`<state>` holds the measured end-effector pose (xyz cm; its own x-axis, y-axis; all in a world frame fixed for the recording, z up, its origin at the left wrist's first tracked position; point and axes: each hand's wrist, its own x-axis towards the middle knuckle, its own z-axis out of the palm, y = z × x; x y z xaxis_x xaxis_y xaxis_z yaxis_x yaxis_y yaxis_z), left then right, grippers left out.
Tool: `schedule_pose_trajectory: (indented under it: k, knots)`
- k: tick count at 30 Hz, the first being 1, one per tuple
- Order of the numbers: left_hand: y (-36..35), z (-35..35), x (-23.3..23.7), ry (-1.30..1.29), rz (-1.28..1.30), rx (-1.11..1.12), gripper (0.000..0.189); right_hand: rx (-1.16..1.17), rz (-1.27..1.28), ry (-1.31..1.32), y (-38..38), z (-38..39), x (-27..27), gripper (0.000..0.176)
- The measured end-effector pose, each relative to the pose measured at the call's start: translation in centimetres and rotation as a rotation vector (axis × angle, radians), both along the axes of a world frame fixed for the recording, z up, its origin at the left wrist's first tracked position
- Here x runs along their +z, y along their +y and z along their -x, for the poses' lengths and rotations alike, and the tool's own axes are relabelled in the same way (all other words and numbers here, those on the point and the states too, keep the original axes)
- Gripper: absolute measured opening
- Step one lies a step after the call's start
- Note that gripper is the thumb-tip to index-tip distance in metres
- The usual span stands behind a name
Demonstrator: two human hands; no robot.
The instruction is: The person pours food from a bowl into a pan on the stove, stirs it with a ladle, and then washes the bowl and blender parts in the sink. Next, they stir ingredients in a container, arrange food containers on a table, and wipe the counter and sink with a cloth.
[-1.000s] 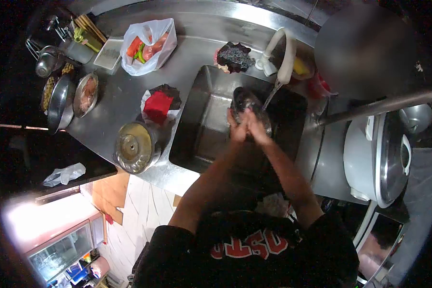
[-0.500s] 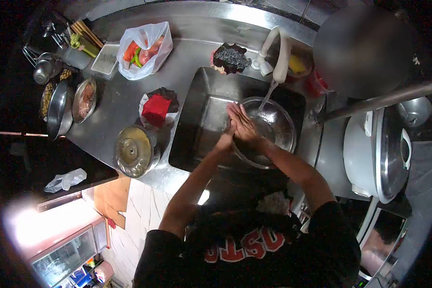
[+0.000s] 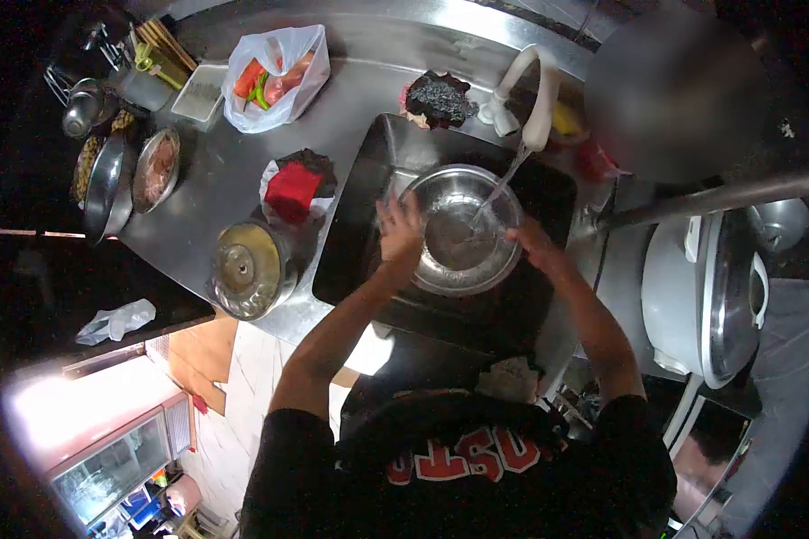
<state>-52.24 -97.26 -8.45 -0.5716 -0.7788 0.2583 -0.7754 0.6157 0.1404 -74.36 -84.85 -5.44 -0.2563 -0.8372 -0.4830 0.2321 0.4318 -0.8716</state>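
A round metal bowl (image 3: 432, 278) holding water sits in the steel sink (image 3: 360, 216). Water runs into it from the white faucet (image 3: 541, 117). My right hand (image 3: 537, 246) grips the bowl's right rim, fingers closed at the edge. On the opposite side, my left hand (image 3: 401, 232) lies open with its fingers spread, right at the left rim.
Left of the sink stand a glass-lidded pot (image 3: 243, 269) and a red cloth-like piece (image 3: 293, 192). A plastic bag of vegetables (image 3: 279, 79) lies farther back. A dark crumpled bundle (image 3: 440, 99) rests behind the sink; a large white cooker (image 3: 679, 296) stands right.
My hands were pressed together over the bowl's left side. They have parted: the left moved to the left rim, the right to the right rim. The bowl has shifted left.
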Motion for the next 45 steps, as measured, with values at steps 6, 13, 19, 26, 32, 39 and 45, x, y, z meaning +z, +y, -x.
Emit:
schedule_pose_trajectory:
  k: [6,13,19,26,32,39,45]
  knots:
    - [2.0,5.0,-6.5,0.144,-0.079,-0.483,0.044,0.457,0.446,0.827,0.2,-1.4,-3.5,0.034]
    - [3.0,1.6,-2.1,0.022,0.1,-1.214,0.051,-0.161,0.088,-0.006,1.1,-1.0,0.3,0.031]
    - [2.0,5.1,-6.7,0.426,0.067,-0.7,0.048,-0.03,0.117,0.434,-4.0,-3.4,-0.5,0.029]
    - [4.3,1.1,5.5,0.039,-0.87,-0.447,0.041,-0.06,-0.161,0.049,-5.9,-2.2,5.3,0.035]
    - [1.8,1.9,5.0,0.718,-0.937,-0.019,0.037,0.195,0.445,1.223,-5.4,-6.2,1.3,0.034]
    - [2.9,2.8,5.6,0.891,-0.946,-0.046,0.043,0.025,-0.382,0.578,-9.1,-1.2,0.7,0.031]
    - [1.8,5.9,5.4,0.867,-1.031,0.172,0.042,0.159,0.011,1.095,-10.7,-3.3,-0.7,0.024]
